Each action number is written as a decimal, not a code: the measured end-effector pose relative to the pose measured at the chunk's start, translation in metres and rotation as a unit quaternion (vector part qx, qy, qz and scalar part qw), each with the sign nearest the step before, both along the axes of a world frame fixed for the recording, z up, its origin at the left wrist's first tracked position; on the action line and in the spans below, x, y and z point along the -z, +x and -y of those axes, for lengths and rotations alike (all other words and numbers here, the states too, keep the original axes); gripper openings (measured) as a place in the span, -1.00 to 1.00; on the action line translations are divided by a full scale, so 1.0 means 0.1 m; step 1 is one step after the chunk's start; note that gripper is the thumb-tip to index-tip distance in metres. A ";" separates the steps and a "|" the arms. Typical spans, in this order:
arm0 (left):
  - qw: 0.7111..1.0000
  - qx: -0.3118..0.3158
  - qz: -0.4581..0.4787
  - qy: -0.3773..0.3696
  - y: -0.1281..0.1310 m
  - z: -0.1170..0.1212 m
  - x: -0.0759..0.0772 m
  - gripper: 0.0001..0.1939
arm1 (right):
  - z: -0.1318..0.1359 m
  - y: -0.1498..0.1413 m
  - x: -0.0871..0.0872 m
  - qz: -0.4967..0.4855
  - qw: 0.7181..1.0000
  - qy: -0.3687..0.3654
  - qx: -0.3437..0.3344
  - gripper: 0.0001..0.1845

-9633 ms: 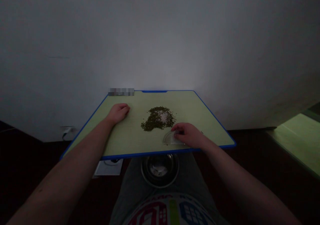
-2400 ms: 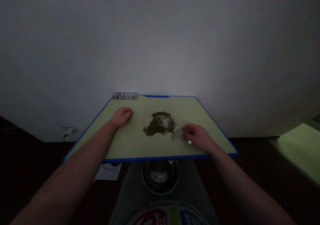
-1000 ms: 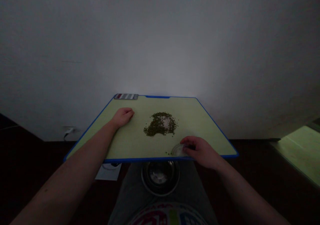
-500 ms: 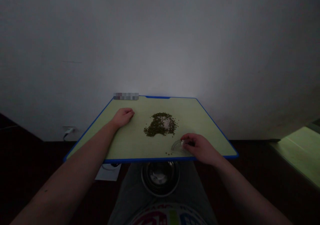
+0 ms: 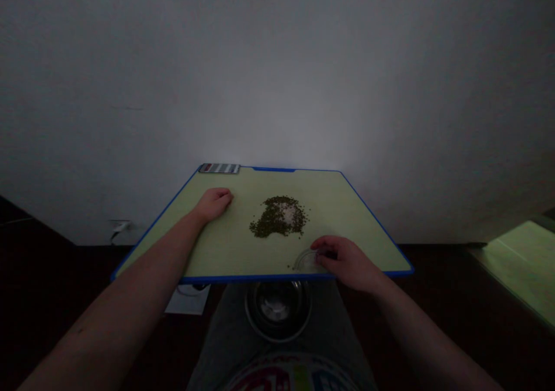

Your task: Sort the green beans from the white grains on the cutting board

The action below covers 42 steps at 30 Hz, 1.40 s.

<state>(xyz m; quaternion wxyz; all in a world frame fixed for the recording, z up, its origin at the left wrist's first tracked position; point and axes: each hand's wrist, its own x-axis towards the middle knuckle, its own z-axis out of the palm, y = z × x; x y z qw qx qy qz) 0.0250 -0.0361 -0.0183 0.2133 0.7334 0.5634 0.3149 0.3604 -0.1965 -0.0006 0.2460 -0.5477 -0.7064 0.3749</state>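
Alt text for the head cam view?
A person's right hand grips a clear curved plastic piece near the front edge of a green, blue-rimmed cutting board. Farther in lie a heap of small green beans topped with white and the left hand; a steel bowl shows below the board.

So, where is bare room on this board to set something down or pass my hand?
Bare patches on the green board: the right side, between the bean pile and the blue rim; and the near-middle, between the left hand and the clear plastic piece. It is crowded by the right hand, where that piece and stray beans sit.
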 end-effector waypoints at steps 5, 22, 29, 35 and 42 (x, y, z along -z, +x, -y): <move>1.000 0.000 0.004 -0.004 0.00 0.01 0.00 -0.72 | -0.08 0.01 0.00 0.017 0.999 0.023 0.018 -0.75; 1.000 0.004 -0.007 -0.005 0.01 0.00 -0.04 -0.72 | 0.03 -0.09 -0.02 -0.009 1.000 0.004 -0.018 -0.77; 1.000 0.009 -0.014 0.008 -0.01 0.00 0.00 -0.71 | -0.14 -0.08 -0.01 0.008 0.999 0.036 0.002 -0.75; 1.000 0.004 -0.020 0.008 0.00 0.02 -0.03 -0.71 | -0.23 -0.13 0.02 0.030 0.999 0.036 0.000 -0.76; 0.999 0.015 -0.025 0.022 0.00 0.00 -0.03 -0.71 | -0.13 -0.17 0.00 0.014 0.999 0.023 -0.027 -0.77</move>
